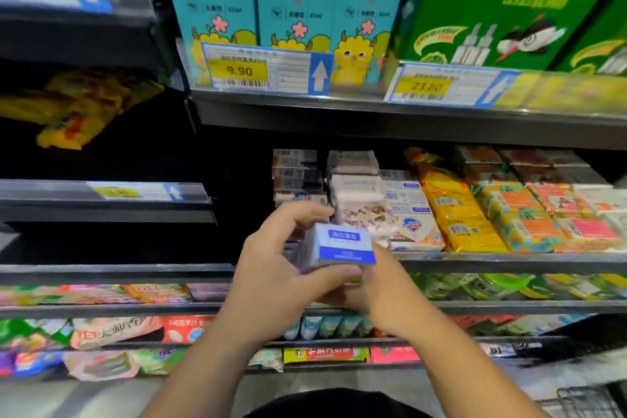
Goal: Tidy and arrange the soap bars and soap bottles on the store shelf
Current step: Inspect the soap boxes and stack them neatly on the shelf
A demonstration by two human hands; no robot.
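Left hand point(271, 258) pinches soap box point(341, 245) from 9 o'clock, right hand point(381, 288) cups it at 5 o'clock; long axis 9-to-3; soap stack point(296, 176) at 12.

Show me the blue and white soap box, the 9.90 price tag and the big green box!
blue and white soap box point(346, 253): head view, on its dark blue label band.
9.90 price tag point(239, 70): head view, on the yellow patch.
big green box point(509, 7): head view, on its front face.
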